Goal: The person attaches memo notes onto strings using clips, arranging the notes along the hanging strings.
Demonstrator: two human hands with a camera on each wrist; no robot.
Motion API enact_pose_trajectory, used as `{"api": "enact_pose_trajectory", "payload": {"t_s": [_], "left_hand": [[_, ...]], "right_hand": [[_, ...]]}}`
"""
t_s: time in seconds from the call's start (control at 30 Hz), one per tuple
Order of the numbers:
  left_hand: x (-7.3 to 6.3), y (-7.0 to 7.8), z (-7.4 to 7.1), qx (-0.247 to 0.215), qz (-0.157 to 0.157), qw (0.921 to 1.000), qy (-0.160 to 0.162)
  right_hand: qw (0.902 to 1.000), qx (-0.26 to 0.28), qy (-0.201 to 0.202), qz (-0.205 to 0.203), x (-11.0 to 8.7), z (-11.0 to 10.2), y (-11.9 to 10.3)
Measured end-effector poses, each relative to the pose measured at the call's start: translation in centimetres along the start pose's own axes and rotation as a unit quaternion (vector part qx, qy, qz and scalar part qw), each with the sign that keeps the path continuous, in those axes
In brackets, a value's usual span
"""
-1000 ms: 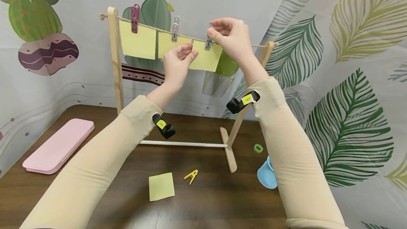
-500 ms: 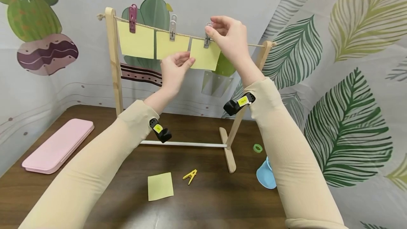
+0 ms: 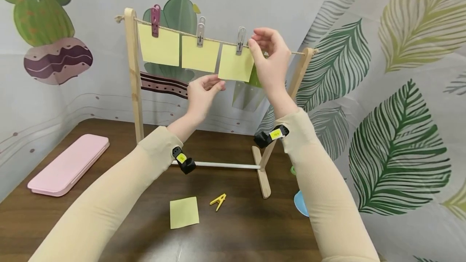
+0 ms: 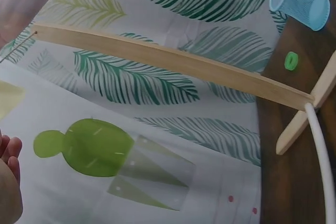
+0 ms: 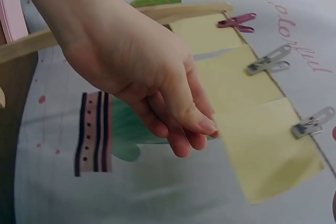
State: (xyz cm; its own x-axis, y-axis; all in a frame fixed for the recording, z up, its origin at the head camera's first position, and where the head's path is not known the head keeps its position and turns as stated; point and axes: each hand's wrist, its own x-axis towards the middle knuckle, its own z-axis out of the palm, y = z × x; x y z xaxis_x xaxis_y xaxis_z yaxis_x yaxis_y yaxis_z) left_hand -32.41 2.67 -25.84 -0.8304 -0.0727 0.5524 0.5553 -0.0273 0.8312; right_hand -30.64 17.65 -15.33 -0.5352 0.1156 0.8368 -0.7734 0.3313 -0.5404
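Three yellow sticky notes hang on a rope. A purple clothespin [image 3: 155, 21] holds the left note [image 3: 160, 47], and grey clothespins hold the middle note [image 3: 200, 53] and the right note [image 3: 234, 64]. My left hand [image 3: 202, 94] pinches the right note's lower left corner between thumb and finger; the right wrist view shows this left hand [image 5: 131, 61] close up. Beside the right note's grey clothespin [image 3: 241, 40] is my right hand [image 3: 271, 58], holding nothing, fingers loosely bent. The left wrist view catches only part of each hand at its left side.
A wooden stand [image 3: 132, 72] carries the rope, with a white bar [image 3: 222, 165] low down. On the table lie another sticky note [image 3: 184, 212], a yellow clothespin [image 3: 218, 201] and a pink case [image 3: 69, 165]. A blue mesh cup [image 4: 302, 1] and green ring [image 4: 291, 61] are at right.
My right hand has let go of the right grey clothespin and moved right and slightly down. My left hand has slid down the right note's left edge to its lower corner.
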Motion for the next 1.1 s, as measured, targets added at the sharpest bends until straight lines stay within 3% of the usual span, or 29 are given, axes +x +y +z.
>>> {"api": "enact_pose_trajectory", "payload": {"t_s": [0.2,0.37,0.63,0.8,1.1], "left_hand": [[-1.7,-2.1,-0.4,0.007,-0.025,0.9995,-0.018],[-3.7,-4.3,-1.2,0.025,-0.045,0.9977,-0.045],[-6.9,-8.2,-3.1,0.068,-0.103,0.9897,-0.072],[-8.8,-10.2,-4.3,0.089,-0.133,0.9841,-0.076],[-12.6,-12.7,-6.6,0.093,-0.208,0.9682,-0.102]], "right_hand": [[0.9986,0.037,0.013,-0.034,-3.9,-0.1,2.0],[0.9991,0.041,-0.005,-0.009,-7.6,-0.6,4.8],[0.9955,0.049,-0.022,0.078,-14.1,-1.8,9.4],[0.9879,0.044,-0.049,0.141,-17.9,-2.8,11.5],[0.9681,0.009,-0.134,0.211,-23.6,-3.7,10.8]]}}
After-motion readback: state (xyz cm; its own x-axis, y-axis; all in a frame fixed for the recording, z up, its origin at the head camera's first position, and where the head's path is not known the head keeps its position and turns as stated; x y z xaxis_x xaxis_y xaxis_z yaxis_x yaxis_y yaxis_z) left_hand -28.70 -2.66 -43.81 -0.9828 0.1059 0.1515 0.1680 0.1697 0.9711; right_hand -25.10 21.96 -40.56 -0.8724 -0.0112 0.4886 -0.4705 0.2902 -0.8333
